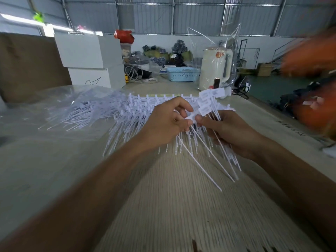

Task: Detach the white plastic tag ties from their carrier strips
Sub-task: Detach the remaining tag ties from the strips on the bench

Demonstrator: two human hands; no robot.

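Tag ties (203, 106) sit pinched between left hand (167, 120) and right hand (229, 130).

Warehouse, corrugated metal walls (145, 17), stacked boxes (91, 57)

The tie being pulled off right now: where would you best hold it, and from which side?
Probably by its flat tag head, pinched from the right, as the right hand does. The head is broad and stiff, while the tail is thin and bends. The left hand holds the carrier strip against the pull.
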